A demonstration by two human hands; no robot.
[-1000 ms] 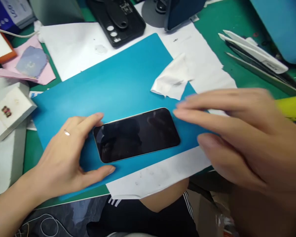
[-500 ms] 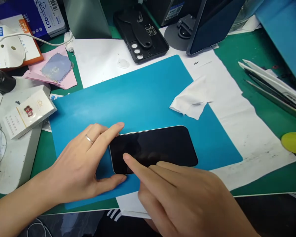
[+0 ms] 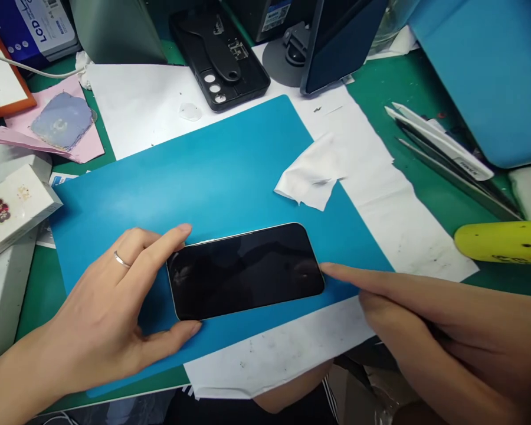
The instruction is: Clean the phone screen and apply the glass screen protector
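A smartphone [image 3: 248,271] with a dark screen lies face up on a blue mat [image 3: 168,183]. My left hand [image 3: 115,295], with a ring on one finger, spans the phone's left end, the index finger at its far edge and the thumb at its near edge. At the right end, the index fingertip of my right hand [image 3: 442,319] points to the phone's short edge, touching or very close to it. The other fingers of that hand are curled, and I see nothing held in them. A crumpled white wipe [image 3: 312,174] rests behind the phone.
A black phone case [image 3: 221,56] and a dark tablet-like panel on a stand [image 3: 336,44] are at the back. Tweezers [image 3: 460,171] and a yellow-green tool handle [image 3: 500,242] lie on the right. On the left are a white box [image 3: 20,206] and pink paper [image 3: 91,144].
My right hand has moved right, from over the screen's left part to the phone's right end. My left hand keeps its hold. The whole view has shifted, so things appear further left.
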